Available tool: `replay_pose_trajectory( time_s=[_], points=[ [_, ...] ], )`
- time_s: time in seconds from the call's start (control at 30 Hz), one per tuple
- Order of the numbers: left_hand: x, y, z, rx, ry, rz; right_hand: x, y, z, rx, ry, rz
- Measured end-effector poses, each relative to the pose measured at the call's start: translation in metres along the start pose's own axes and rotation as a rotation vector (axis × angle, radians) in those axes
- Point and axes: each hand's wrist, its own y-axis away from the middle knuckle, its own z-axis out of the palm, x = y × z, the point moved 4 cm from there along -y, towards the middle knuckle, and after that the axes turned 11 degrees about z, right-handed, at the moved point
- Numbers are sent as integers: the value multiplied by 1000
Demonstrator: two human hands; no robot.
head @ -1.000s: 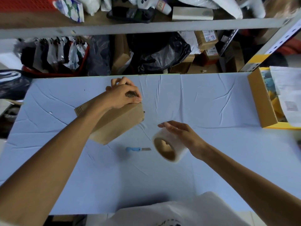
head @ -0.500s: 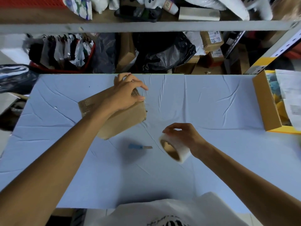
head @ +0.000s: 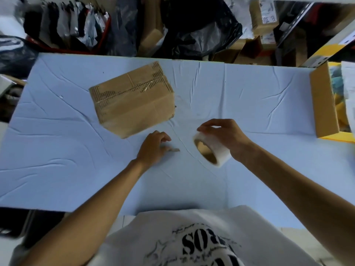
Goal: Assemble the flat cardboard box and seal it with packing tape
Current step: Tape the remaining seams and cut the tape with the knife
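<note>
The brown cardboard box [head: 132, 98] stands closed on the pale blue table cover [head: 57, 150], left of centre, with clear tape along its top seam. Neither hand touches it. My left hand [head: 151, 148] is down on the table just in front of the box, fingers curled over the handle of a small utility knife [head: 175, 150]; only the metal blade end shows. My right hand [head: 224, 137] grips a roll of clear packing tape [head: 215, 152] from above, tilted, with its brown core facing me.
An open cardboard box [head: 324, 100] with yellow contents sits at the table's right edge. Behind the far edge are black bags [head: 201, 29], small parcels [head: 265, 16] and a red basket [head: 63, 25] of packets.
My left hand has let go of the box and moved down and right onto the knife. The box now stands alone. My right hand still holds the tape roll.
</note>
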Motion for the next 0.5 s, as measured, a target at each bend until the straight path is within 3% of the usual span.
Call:
replay_pose_trajectory(
  time_s=[0.13, 0.2, 0.37, 0.5],
  points=[
    [-3, 9, 17, -56, -264, 27, 5, 3, 3, -12, 24, 12],
    [0, 11, 22, -72, -280, 23, 6, 3, 5, -10, 42, 12],
    [5, 18, 22, -170, -123, 3, 7, 5, 7, -29, 60, 28],
    [27, 28, -19, 44, 38, 72, 5, 5, 9, -39, 56, 18]
  ],
)
